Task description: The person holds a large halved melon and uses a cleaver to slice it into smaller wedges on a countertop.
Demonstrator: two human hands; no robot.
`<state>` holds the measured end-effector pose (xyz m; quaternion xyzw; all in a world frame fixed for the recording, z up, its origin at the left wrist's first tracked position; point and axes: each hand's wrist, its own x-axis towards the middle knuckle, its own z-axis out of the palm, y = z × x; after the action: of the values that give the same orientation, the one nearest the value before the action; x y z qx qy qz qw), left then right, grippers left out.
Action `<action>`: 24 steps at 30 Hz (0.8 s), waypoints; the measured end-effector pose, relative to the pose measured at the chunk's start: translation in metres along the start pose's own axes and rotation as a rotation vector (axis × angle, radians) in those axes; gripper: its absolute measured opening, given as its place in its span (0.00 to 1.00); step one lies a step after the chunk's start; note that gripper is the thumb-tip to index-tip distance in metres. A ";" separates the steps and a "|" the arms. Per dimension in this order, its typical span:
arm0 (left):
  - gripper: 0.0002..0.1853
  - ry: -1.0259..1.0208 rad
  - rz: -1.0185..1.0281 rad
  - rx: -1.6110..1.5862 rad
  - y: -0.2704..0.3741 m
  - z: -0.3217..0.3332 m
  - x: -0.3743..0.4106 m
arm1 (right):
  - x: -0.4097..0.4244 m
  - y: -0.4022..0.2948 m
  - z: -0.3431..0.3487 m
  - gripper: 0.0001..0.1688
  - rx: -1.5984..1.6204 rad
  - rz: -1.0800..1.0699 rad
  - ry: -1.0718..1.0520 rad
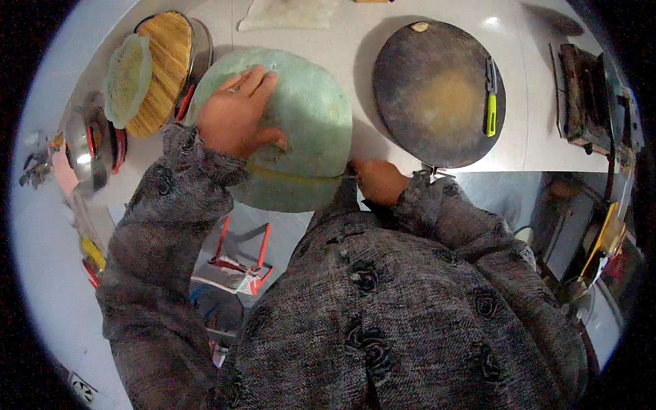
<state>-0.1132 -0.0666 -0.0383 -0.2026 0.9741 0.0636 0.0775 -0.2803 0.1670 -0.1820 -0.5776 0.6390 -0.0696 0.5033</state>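
A large, smooth, pale green rounded object (307,113) lies before me; whether it is a board, a basin or something else I cannot tell. A yellowish line crosses its near part. My left hand (236,113) rests on its upper left, palm down, with fingers together and thumb apart. Beside its lower right edge is my right hand (382,182), its fingers curled and partly hidden; what it holds, if anything, is unclear. To the right lies a dark round board or flat pan (410,87) with a light brown centre, bearing a green-handled knife (491,110) and a small pale piece (419,26).
At left, a round striped wooden board (171,61) leans with a translucent green perforated tray (128,82). Metal pans (87,159) stand nearer. A pale cloth (287,13) lies at the back. At right is a dark stove-like appliance (581,97). Below the counter shows a red-framed object (264,246).
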 end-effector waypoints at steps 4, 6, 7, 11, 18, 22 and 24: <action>0.51 0.051 0.081 0.017 -0.003 -0.001 -0.002 | 0.009 0.004 0.026 0.22 -0.035 -0.011 0.100; 0.49 -0.005 0.065 0.020 -0.005 -0.004 0.001 | 0.011 0.001 0.029 0.23 -0.037 -0.006 0.105; 0.49 -0.033 0.057 0.021 -0.005 -0.005 0.001 | 0.008 -0.001 0.029 0.23 -0.013 0.002 0.108; 0.48 -0.111 -0.023 0.041 0.005 -0.009 0.003 | 0.005 -0.006 0.026 0.25 0.067 -0.050 0.166; 0.47 0.215 0.019 0.032 -0.006 -0.021 -0.018 | 0.000 -0.020 0.009 0.29 0.083 -0.096 0.153; 0.41 0.434 -0.104 -0.267 0.008 -0.046 -0.081 | 0.000 -0.029 0.001 0.24 0.078 -0.083 0.124; 0.39 0.488 -0.285 -0.368 0.017 -0.024 -0.122 | -0.010 -0.049 -0.011 0.25 0.134 -0.035 0.080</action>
<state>-0.0129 -0.0080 0.0084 -0.3565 0.8980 0.1766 -0.1879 -0.2569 0.1543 -0.1381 -0.5505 0.6422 -0.1441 0.5137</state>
